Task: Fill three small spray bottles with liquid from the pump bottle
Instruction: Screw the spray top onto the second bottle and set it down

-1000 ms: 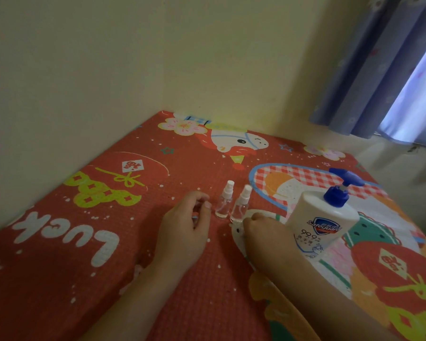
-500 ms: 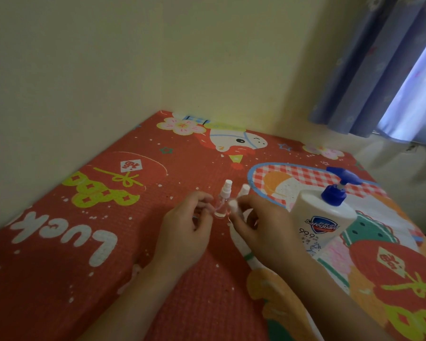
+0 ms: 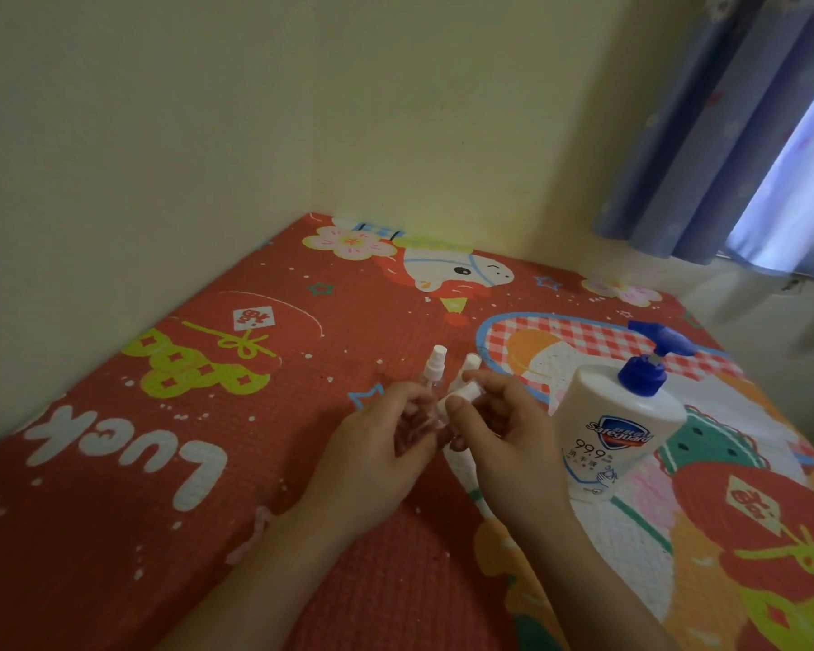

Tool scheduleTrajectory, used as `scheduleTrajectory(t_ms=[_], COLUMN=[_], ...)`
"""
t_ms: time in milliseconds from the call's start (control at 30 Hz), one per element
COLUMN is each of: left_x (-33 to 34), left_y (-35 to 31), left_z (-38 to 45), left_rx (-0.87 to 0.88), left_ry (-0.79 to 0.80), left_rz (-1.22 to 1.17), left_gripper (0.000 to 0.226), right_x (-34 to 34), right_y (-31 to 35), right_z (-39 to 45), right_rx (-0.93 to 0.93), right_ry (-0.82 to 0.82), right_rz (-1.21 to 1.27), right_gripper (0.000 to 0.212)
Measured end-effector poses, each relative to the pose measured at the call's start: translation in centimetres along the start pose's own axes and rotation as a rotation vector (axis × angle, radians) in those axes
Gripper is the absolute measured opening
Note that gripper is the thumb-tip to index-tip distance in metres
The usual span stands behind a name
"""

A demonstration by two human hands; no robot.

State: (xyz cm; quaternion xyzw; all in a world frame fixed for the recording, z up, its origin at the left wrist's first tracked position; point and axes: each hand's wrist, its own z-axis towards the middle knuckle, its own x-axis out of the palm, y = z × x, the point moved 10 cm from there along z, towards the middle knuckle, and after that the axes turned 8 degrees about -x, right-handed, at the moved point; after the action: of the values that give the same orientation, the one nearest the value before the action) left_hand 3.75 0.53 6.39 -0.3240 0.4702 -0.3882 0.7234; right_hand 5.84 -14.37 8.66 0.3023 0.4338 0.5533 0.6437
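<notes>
My left hand grips the body of a small clear spray bottle, held just above the mat and mostly hidden by my fingers. My right hand pinches that bottle's white spray cap between thumb and fingers. Just behind my hands, two more small spray bottles stand on the mat, one on the left. Only the white top of the other shows. The white pump bottle with a blue pump head stands right of my right hand.
Everything sits on a red patterned mat pushed into a corner of cream walls. A blue curtain hangs at the far right. The mat's right edge runs close behind the pump bottle.
My right hand rose from the mat and took the white cap of the bottle in my left hand. Both hands came together, slightly higher and nearer me.
</notes>
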Motion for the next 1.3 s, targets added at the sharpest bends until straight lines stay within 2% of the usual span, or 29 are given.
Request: scheduleTrajectory(t_ms=[167,367,600,767,900,1067,1167,1300], left_x=[-0.6,-0.6,-0.6,-0.5,-0.2,-0.4,-0.3,0.0], left_y=[-0.5,-1.7,-2.1,-1.8,-1.9,-1.7,-1.8,-2.4], left_z=[0.0,-0.3,-0.2,-0.2,-0.3,-0.4,-0.5,-0.8], left_rx=[0.086,0.213,0.244,0.245,0.234,0.239,0.234,0.276], left_ry=[-0.062,-0.104,-0.065,-0.052,-0.035,-0.075,-0.08,-0.079], left_rz=[0.108,0.224,0.19,0.17,0.165,0.2,0.21,0.217], left_gripper=[0.024,0.025,0.026,0.031,0.034,0.033,0.03,0.03], right_x=[0.1,0.3,0.3,0.1,-0.2,0.0,-0.5,-0.8], right_y=[-0.2,-0.5,-0.6,-0.8,-0.9,-1.0,-1.2,-1.2], right_z=[0.0,0.1,-0.2,-0.4,-0.3,-0.5,-0.2,-0.2], right_rx=[-0.003,0.014,0.013,-0.024,-0.037,-0.008,0.117,0.173], right_ry=[0.055,0.153,0.197,0.268,0.333,0.373,0.276,0.237], right_rz=[-0.053,-0.108,-0.021,-0.026,-0.032,-0.07,-0.072,-0.14], right_gripper=[0.003,0.01,0.012,0.006,0.013,0.051,0.04,0.043])
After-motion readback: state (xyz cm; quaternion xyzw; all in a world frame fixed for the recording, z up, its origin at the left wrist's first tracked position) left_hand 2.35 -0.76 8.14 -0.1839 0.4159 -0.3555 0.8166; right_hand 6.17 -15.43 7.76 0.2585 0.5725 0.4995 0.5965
